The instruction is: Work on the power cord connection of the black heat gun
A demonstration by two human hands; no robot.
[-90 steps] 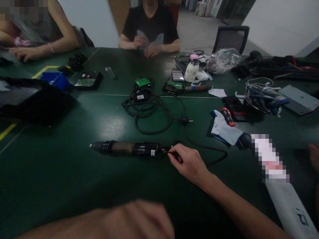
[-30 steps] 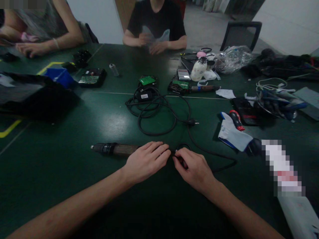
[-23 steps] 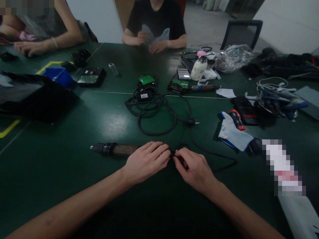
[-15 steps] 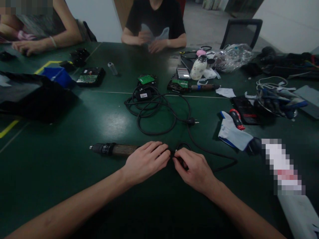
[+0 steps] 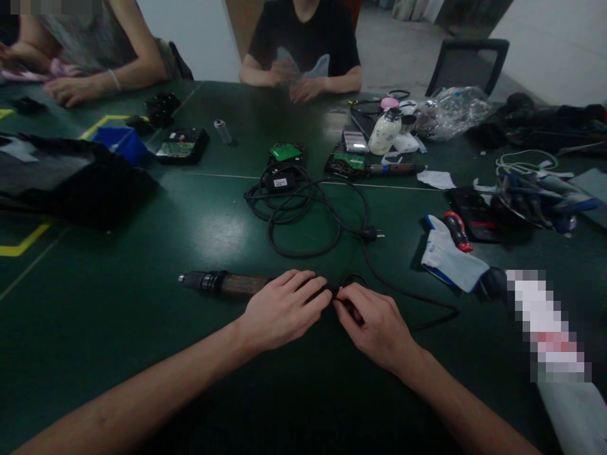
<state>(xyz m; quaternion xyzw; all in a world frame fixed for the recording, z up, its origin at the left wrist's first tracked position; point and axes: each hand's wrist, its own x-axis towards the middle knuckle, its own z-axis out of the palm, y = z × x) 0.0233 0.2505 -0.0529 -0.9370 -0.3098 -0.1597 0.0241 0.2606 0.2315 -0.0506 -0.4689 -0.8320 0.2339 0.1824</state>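
An electric screwdriver (image 5: 239, 284) with a brown grip and black nose lies on the green table, its tip to the left. My left hand (image 5: 286, 305) is wrapped over its rear half, palm down. Close beside it, my right hand (image 5: 374, 319) pinches at the tail end, where the black cable begins; the fingertips hide the exact joint. From there the black cable (image 5: 412, 292) loops out to the right and back toward a loose coil with a two-pin plug (image 5: 373, 233) and a small labelled black box (image 5: 279, 182).
Circuit-board drives (image 5: 285, 151) and a second screwdriver (image 5: 396, 169) lie beyond the coil. To the right are a glove (image 5: 450, 259), a red-black handle (image 5: 458, 231) and a floral bottle (image 5: 385, 133). A black bag (image 5: 71, 183) sits left. Two people sit across the table.
The view has turned slightly left, so the table things appear shifted a little to the right. Both hands keep their places on the screwdriver and at its cable end.
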